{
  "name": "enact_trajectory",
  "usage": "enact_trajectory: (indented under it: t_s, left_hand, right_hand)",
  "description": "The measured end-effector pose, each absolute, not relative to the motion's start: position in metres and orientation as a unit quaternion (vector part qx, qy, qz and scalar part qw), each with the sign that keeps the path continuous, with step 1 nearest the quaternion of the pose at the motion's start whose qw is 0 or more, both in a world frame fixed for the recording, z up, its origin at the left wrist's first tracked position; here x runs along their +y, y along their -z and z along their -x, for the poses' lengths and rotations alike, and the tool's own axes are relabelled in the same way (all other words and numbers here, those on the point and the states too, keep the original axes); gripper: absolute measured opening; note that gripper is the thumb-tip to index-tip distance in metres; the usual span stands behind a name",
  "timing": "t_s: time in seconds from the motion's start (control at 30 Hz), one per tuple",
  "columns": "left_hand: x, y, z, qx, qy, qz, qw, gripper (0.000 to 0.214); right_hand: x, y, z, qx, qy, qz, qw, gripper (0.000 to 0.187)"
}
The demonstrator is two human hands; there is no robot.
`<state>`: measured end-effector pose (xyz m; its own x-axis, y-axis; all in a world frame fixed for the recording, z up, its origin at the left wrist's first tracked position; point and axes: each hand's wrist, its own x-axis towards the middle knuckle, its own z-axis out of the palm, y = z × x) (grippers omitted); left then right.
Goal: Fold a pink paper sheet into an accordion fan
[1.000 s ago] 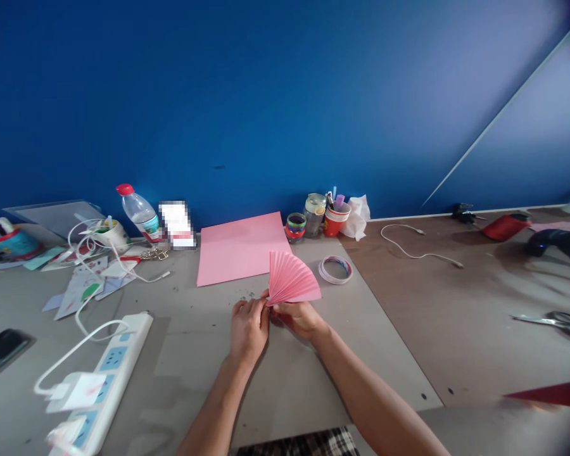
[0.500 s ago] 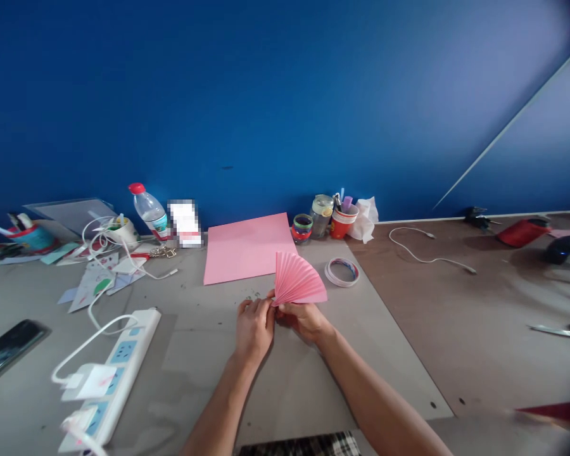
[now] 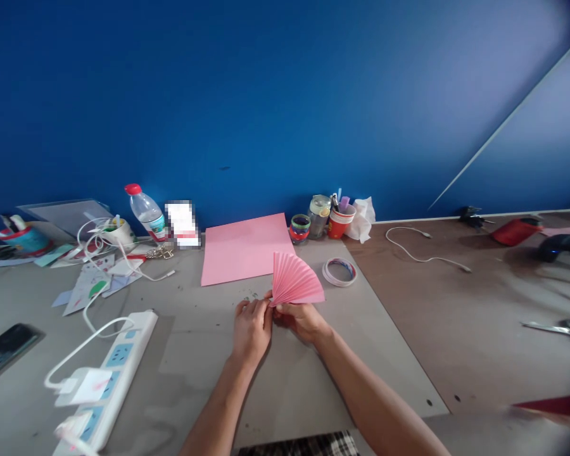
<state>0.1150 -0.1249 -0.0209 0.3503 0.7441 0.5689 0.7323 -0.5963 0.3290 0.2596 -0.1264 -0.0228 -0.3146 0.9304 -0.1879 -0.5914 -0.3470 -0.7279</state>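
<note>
A pink pleated paper fan [image 3: 298,280] stands spread above the desk, its pleats meeting at a point between my hands. My right hand [image 3: 303,320] is closed on the fan near its lower edge. Close beside it, my left hand [image 3: 253,326] has its fingers curled and pinching at the fan's narrow base; the fingertips are partly hidden. Just behind the fan lies a pink sheet of paper [image 3: 242,250], flat on the desk. A roll of tape [image 3: 339,272] rests to the right of the fan.
On the left are a white power strip [image 3: 130,354] with plugs, a dark phone [image 3: 7,348] and a plastic bottle [image 3: 147,215]. Along the wall stand a glass jar [image 3: 319,218] and a red paper cup [image 3: 341,223] with pens. Scissors [image 3: 558,328] lie far right.
The whole view has shifted slightly, so things sit a little further left. Both hands keep their hold at the fan's base, and the fan's shape looks the same.
</note>
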Motion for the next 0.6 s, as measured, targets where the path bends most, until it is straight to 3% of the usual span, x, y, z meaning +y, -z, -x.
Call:
enact_trajectory:
  t_s: [0.13,0.47,0.53,0.6]
  left_hand:
    - [-0.123,0.024,-0.115,0.449,-0.352,-0.821,0.008,0.016]
    - [-0.12,0.025,-0.109,0.476,-0.37,-0.798,-0.007,0.015]
    - [-0.119,0.026,-0.107,0.487,-0.379,-0.787,-0.013,0.014]
    - [-0.118,0.027,-0.105,0.495,-0.387,-0.778,-0.017,0.013]
  right_hand:
    - [-0.125,0.025,-0.259,-0.293,-0.748,0.317,0.503,0.036]
    - [-0.124,0.023,-0.258,-0.38,-0.649,0.4,0.525,0.009]
    - [-0.12,0.02,-0.266,-0.383,-0.601,0.427,0.556,0.019]
    - [-0.115,0.017,-0.276,-0.387,-0.528,0.448,0.609,0.052]
